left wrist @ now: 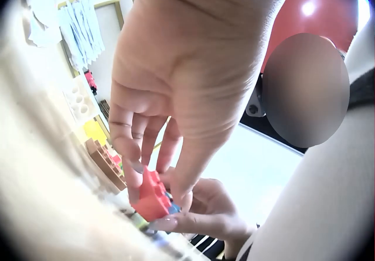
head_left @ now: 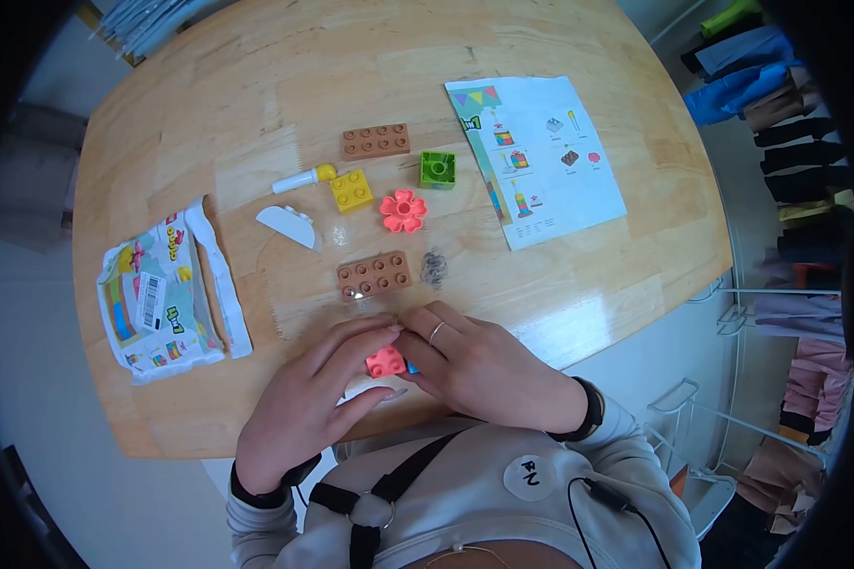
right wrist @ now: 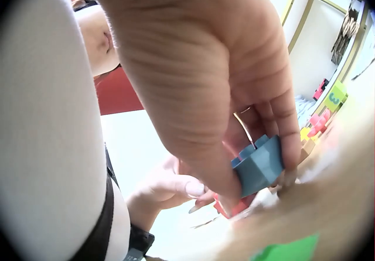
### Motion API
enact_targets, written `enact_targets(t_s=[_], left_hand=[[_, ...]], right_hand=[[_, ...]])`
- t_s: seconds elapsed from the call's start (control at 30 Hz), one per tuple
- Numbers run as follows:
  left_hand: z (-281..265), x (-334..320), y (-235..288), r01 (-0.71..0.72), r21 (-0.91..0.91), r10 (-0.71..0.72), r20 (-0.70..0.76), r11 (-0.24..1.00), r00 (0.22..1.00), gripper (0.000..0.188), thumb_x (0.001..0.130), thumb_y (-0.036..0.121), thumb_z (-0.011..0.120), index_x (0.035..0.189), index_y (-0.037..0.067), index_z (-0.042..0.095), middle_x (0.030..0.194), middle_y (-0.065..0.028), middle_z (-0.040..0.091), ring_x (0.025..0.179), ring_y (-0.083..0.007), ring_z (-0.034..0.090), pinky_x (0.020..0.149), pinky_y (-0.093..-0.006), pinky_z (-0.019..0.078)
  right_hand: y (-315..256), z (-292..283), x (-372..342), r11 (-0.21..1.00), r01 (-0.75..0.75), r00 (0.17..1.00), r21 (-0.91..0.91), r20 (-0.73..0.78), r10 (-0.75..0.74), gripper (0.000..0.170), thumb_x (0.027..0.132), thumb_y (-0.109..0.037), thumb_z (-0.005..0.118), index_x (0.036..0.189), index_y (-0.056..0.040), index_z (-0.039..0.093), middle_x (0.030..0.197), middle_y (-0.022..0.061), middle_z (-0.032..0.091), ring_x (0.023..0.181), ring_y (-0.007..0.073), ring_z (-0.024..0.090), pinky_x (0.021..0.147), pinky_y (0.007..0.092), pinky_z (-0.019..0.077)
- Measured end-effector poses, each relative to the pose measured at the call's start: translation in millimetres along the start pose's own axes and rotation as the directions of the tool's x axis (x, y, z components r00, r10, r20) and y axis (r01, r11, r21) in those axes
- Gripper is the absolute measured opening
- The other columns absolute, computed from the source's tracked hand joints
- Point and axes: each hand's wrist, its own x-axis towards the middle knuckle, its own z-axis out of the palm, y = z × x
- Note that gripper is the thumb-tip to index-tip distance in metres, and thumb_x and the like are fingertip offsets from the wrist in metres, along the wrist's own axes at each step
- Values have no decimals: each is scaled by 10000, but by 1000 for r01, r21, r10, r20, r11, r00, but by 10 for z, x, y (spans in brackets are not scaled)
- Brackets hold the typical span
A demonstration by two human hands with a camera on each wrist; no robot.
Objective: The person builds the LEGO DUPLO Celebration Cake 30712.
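Observation:
Close to the table's front edge, both hands meet over two toy building bricks. My left hand [head_left: 299,403] pinches a coral-red brick [head_left: 385,361] [left wrist: 152,198] between thumb and fingers, its studs showing. From the other side my right hand [head_left: 489,368] grips a blue brick [right wrist: 261,166], thumb on one face and fingers on the opposite one. The two bricks lie side by side, right against each other, and fingers hide part of both. Just beyond the hands, a brown eight-stud brick [head_left: 375,276] sits on the table.
Farther back lie another brown brick [head_left: 376,141], a yellow brick [head_left: 351,192], a coral flower [head_left: 404,211], a green brick [head_left: 437,170], a white half-round piece [head_left: 291,226] and a white stick with yellow end [head_left: 302,180]. An opened packet [head_left: 157,294] is left, an instruction sheet [head_left: 550,180] right.

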Motion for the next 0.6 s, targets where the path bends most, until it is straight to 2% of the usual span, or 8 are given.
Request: enact_targets(t_s=[0.07,0.13,0.23,0.37,0.43,0.57,0.6], left_hand=[[41,11,-8,-4,40,5,-33,999,999,549,798,97,755,1304,78,543,1292,-106,578,880,-212,654,684,-281,527],[58,32,-20,57,11,-56,-25,998,998,478,859,137,679,1301,54,516,1241,-134,568,1085,-327,596,862,-391,518],[70,26,-36,99,79,-98,-24,992,995,452,866,132,669,1288,61,524,1163,-138,579,1017,-342,608,820,-404,523],[69,40,-39,121,84,-118,-35,989,992,419,870,136,667,1261,65,536,1095,-134,581,949,-348,614,777,-410,525],[75,46,-52,93,110,-86,-63,990,994,401,868,156,675,1237,65,546,1056,-126,576,925,-338,619,756,-401,527],[89,68,-16,124,190,-111,-80,974,991,420,853,194,696,1226,68,551,1020,-114,568,904,-322,622,739,-398,525],[83,73,-4,126,268,-103,-99,955,990,435,843,210,705,1227,72,553,1004,-110,563,885,-316,624,730,-397,524]], right_hand=[[4,14,11,1000,-9,1000,-10,23,9,330,812,-106,613,1104,42,570,1157,156,548,1085,268,562,804,329,546],[5,19,12,999,-43,996,18,-77,45,351,808,-110,638,1121,34,568,1151,134,545,1096,260,552,816,324,541],[8,-52,-19,996,-66,992,55,-108,72,385,801,-118,657,1150,13,563,1130,120,551,1054,259,569,836,333,534],[108,-93,-89,997,-69,988,22,-139,72,425,795,-131,678,1184,-7,558,1084,113,563,1003,257,584,818,351,530],[125,-111,-106,995,-92,990,-29,-113,89,395,788,-182,703,1123,-21,569,1038,112,571,947,257,602,779,350,529],[93,-104,-114,991,-135,988,18,-75,136,372,768,-238,734,1030,-32,569,989,108,578,891,258,614,715,340,527],[90,-102,-109,988,-151,986,-16,-76,150,378,759,-259,745,1006,-40,560,975,108,580,868,257,619,697,339,528]])
